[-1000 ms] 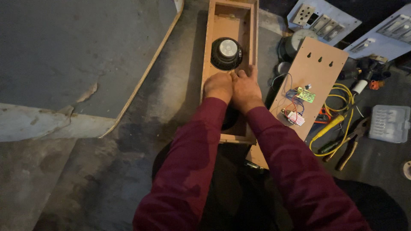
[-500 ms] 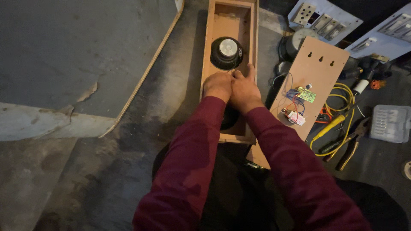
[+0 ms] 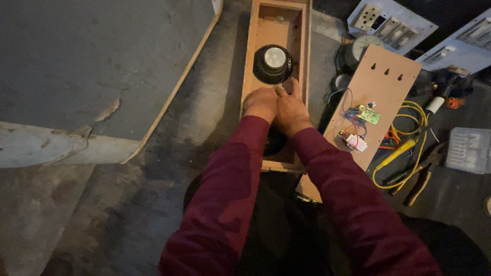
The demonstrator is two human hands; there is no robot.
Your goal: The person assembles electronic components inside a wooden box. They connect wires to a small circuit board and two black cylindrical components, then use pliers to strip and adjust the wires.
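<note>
At frame centre, the left hand [image 3: 260,103] and right hand [image 3: 291,106] press together, fingers curled, inside the wooden speaker box [image 3: 249,76] just below the black speaker driver [image 3: 273,64]; whether they clamp anything cannot be told.

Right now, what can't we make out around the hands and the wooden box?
Head view only:
- What the left hand and right hand pinch: small, hidden between the fingers.
- Second dark round part low in the wooden box: mostly hidden by the sleeves.
- Parts on the circuit board: too small.
- Clear plastic case: contents blurred, cut by the right edge.
</note>
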